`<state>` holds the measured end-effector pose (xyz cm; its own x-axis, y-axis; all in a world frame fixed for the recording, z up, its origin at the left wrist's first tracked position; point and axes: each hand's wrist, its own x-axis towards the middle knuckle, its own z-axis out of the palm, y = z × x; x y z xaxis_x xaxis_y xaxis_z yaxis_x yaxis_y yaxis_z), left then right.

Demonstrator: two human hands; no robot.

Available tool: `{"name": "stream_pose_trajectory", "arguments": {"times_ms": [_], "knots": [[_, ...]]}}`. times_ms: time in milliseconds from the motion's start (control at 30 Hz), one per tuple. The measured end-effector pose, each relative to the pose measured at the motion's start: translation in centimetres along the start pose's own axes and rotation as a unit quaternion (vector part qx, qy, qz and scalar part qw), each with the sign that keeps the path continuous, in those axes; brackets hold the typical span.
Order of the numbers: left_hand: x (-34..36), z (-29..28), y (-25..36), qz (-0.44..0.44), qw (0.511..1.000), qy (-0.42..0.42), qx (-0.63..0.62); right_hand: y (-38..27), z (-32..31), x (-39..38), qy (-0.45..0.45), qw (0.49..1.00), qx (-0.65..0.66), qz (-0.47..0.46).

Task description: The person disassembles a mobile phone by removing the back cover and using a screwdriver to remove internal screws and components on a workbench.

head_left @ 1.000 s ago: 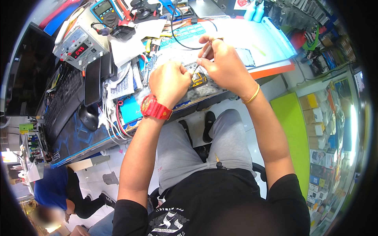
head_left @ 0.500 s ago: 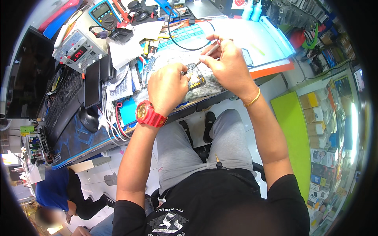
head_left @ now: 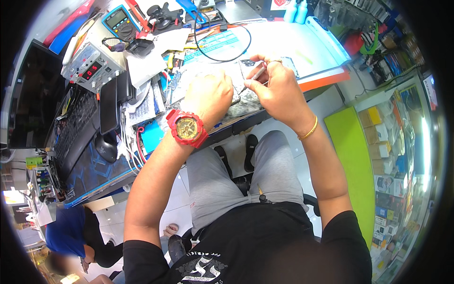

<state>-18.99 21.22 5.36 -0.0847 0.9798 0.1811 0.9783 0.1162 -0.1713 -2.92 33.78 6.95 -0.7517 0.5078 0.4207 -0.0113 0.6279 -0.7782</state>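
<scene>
My right hand (head_left: 279, 87) pinches a slim pen-like screwdriver (head_left: 258, 73) with a pale grip, its dark tip slanting down and left. That tip points at the near end of an opened phone (head_left: 236, 100). Only a dark edge of this phone shows, because my left hand (head_left: 208, 96) covers the rest. The left hand is closed, knuckles up, at the phone. Its fingertips and anything in them are hidden. A red watch is on the left wrist, a gold bracelet on the right.
A lit power supply (head_left: 90, 66) and a blue multimeter (head_left: 119, 21) stand at the far left. A black cable (head_left: 250, 40) loops behind my hands. Near the left edge lie a keyboard (head_left: 75, 123) and a mouse (head_left: 106, 146). A glass display case (head_left: 392, 165) stands right.
My left hand has turned and moved over the phone, hiding its inside. My right hand has shifted slightly down and right with the screwdriver. The view has tilted a little.
</scene>
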Motion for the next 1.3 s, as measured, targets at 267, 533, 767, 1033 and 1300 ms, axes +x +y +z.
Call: {"name": "stream_pose_trajectory", "arguments": {"times_ms": [267, 533, 767, 1033, 1300], "knots": [[-0.4, 1.1, -0.3, 0.0, 0.999, 0.05, 0.007, -0.2, -0.2, -0.5, 0.007, 1.0, 0.012, -0.001], [-0.5, 1.0, -0.5, 0.007, 0.999, 0.042, -0.02, 0.4, -0.3, -0.3, -0.058, 0.994, -0.06, -0.077], [-0.4, 0.4, -0.3, 0.015, 1.0, 0.027, -0.005, -0.8, 0.1, 0.2, -0.063, 0.977, -0.182, -0.095], [-0.2, 0.9, -0.7, 0.036, 0.999, 0.014, 0.011, -0.6, 0.3, 0.3, -0.041, 0.978, -0.166, -0.122], [-0.1, 0.9, -4.5, -0.006, 0.995, 0.087, -0.041, -0.7, 0.1, 0.2, -0.021, 0.975, -0.188, -0.116]]}}
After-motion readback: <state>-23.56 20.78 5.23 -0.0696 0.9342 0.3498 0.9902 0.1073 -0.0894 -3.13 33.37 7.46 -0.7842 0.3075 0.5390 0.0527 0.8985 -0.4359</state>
